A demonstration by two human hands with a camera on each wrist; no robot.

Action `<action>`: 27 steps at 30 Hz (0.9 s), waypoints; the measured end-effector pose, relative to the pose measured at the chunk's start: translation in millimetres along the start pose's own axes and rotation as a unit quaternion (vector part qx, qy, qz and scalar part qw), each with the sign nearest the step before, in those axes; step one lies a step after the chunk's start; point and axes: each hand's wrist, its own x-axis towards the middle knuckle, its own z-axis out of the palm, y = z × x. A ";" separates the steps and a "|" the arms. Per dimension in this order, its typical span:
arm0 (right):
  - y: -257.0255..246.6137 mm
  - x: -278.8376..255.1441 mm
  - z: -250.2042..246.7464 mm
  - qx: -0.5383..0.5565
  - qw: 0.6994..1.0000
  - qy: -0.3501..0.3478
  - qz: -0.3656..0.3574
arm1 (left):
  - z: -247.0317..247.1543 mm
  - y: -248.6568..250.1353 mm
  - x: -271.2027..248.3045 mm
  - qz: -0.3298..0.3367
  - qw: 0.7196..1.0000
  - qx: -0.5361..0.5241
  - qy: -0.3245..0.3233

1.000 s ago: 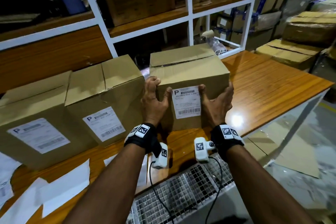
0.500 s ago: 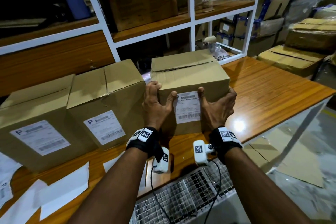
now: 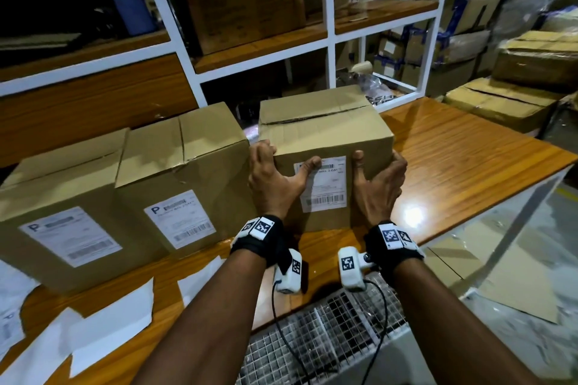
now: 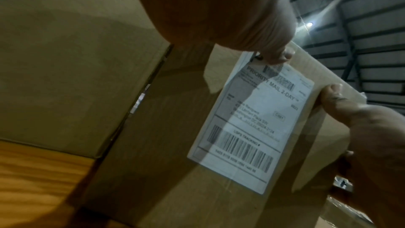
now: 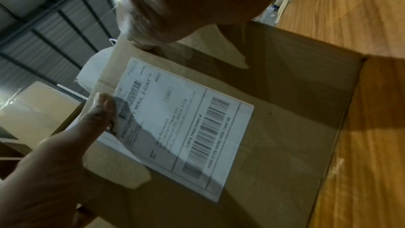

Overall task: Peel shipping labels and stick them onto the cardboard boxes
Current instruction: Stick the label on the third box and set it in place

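I have both hands on the rightmost cardboard box [image 3: 325,131], which sits on the wooden surface [image 3: 463,166] near its front edge. My left hand [image 3: 275,184] grasps the box's left front corner: its fingers [image 3: 261,148] curl over the top edge and the thumb presses the upper left corner of the shipping label [image 3: 325,187]. My right hand [image 3: 380,187] grasps the right front corner, thumb upright on the front face just beside the label's right edge, fingers wrapped round the side.

The label is stuck flat on the front face; the left wrist view reads "PRIORITY MAIL 2-DAY" with a barcode below.

To the left, two more boxes stand side by side on the surface, the middle box [image 3: 184,172] just beside the one I hold and the far-left box [image 3: 62,212] against it. Each carries a label on its front.

White backing sheets [image 3: 109,322] lie on the surface before them.
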 end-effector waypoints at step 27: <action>-26.3 78.4 22.2 -0.018 0.975 -0.219 0.028 | -39.6 -18.4 59.5 0.115 0.913 0.334 -0.203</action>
